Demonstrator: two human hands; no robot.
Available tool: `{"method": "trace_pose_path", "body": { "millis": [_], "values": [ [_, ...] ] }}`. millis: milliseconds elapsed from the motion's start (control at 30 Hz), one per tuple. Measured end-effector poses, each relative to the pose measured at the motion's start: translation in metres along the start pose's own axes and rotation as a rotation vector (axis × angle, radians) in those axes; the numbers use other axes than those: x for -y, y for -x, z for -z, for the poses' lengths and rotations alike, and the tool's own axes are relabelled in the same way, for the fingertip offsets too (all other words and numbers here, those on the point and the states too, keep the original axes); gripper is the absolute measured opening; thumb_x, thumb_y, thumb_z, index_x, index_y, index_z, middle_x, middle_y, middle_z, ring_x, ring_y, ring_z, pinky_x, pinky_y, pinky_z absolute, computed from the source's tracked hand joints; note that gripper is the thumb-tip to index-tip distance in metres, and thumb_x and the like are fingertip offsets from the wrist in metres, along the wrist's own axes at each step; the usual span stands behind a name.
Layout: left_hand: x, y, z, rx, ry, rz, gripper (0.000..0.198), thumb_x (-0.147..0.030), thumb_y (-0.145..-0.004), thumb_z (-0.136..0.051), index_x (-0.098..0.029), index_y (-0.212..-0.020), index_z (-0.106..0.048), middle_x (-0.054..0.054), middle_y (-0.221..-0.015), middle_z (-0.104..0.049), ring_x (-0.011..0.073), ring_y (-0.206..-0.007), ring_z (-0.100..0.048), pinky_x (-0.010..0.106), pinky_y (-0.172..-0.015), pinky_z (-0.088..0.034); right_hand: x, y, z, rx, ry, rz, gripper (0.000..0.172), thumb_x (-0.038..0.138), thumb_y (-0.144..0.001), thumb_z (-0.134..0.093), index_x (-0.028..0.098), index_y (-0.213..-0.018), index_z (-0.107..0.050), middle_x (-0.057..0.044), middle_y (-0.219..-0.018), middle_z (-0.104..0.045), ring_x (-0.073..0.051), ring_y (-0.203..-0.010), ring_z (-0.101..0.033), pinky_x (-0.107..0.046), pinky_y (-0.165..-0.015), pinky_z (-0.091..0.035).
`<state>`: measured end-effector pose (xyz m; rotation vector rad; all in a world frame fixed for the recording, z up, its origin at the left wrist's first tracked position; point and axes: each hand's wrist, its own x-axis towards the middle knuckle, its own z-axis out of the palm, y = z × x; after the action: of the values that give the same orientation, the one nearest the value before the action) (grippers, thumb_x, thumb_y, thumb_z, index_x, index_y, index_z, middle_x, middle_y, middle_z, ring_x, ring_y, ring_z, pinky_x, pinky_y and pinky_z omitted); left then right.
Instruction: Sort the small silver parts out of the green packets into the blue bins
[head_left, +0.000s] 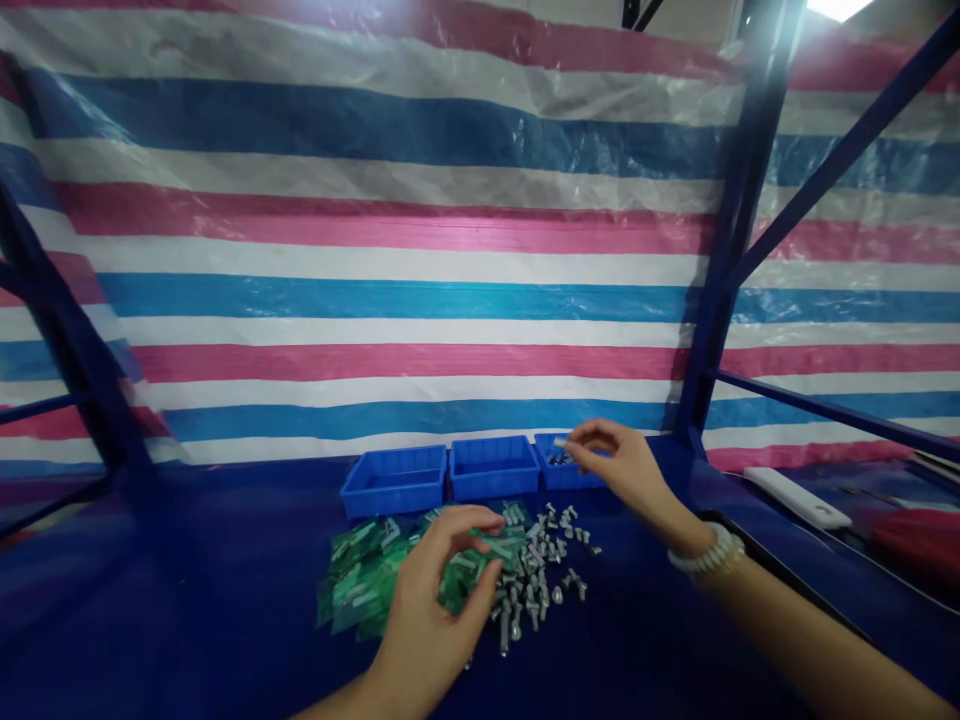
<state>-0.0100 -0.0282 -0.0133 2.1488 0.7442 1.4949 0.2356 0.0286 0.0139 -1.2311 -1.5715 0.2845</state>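
My left hand [439,590] hovers over a heap of small green plastic bags [360,575], fingers curled and pinching at one bag near the pile of grey metal bolts [536,570]. My right hand [622,465] reaches out over the rightmost of three blue trays [553,462], pinching a small pale piece between thumb and fingertips. A white bead bracelet sits on that wrist. Some grey parts lie inside that tray.
Two more blue trays, the middle one [491,467] and the left one [395,480], stand in a row on the dark blue table [187,600]. A striped tarp hangs behind. Blue rack posts [720,300] rise at right; a white object [799,497] lies beyond.
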Motion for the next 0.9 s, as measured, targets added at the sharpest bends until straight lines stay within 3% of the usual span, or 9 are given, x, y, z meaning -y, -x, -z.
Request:
{"method": "trace_pose_path", "body": {
  "millis": [67,167,300,500,900],
  "values": [
    [0.001,0.001,0.0,-0.012,0.004,0.001,0.036,-0.006,-0.084,-0.054,-0.028,-0.112,-0.048,0.002,-0.1,-0.059,0.015,-0.083,-0.062,0.03,-0.076,-0.053,-0.015,-0.011,0.008,-0.072,0.097,0.024,0.026,0.039,-0.082,-0.058,0.015,-0.091,-0.062,-0.011,-0.089,-0.067,-0.023,-0.074,-0.062,-0.037,-0.066,-0.051],
    [0.001,0.003,-0.001,-0.022,0.013,-0.003,0.039,-0.005,-0.084,-0.052,-0.028,-0.114,-0.045,0.001,-0.096,-0.058,0.0145,-0.082,-0.061,0.028,-0.075,-0.053,-0.027,-0.006,0.007,-0.024,0.193,0.066,0.02,0.027,-0.081,-0.056,0.014,-0.095,-0.065,-0.013,-0.097,-0.066,-0.025,-0.079,-0.06,-0.04,-0.074,-0.047],
    [0.0,0.004,-0.003,0.007,0.009,0.006,0.039,-0.004,-0.084,-0.05,-0.028,-0.113,-0.046,0.0,-0.095,-0.058,0.014,-0.082,-0.061,0.028,-0.076,-0.052,-0.018,0.024,-0.015,0.269,0.209,0.152,0.012,0.012,-0.075,-0.059,0.018,-0.074,-0.069,-0.003,-0.072,-0.068,-0.018,-0.065,-0.06,-0.03,-0.066,-0.046],
    [-0.003,0.003,-0.002,0.025,-0.009,0.017,0.033,-0.004,-0.085,-0.05,-0.027,-0.109,-0.048,0.0,-0.092,-0.058,0.0135,-0.082,-0.061,0.026,-0.075,-0.052,0.002,0.048,-0.033,0.596,0.301,0.293,0.022,0.007,-0.067,-0.067,0.018,-0.085,-0.07,-0.004,-0.086,-0.066,-0.021,-0.086,-0.057,-0.03,-0.078,-0.044],
    [-0.004,0.001,-0.002,0.074,0.006,0.03,0.027,-0.005,-0.084,-0.048,-0.025,-0.102,-0.052,0.0,-0.09,-0.059,0.0144,-0.08,-0.062,0.027,-0.073,-0.052,-0.005,0.045,-0.031,0.625,0.506,0.318,0.02,0.022,-0.069,-0.079,0.02,-0.088,-0.072,-0.004,-0.09,-0.062,-0.022,-0.088,-0.053,-0.031,-0.077,-0.041]
  ]
}}
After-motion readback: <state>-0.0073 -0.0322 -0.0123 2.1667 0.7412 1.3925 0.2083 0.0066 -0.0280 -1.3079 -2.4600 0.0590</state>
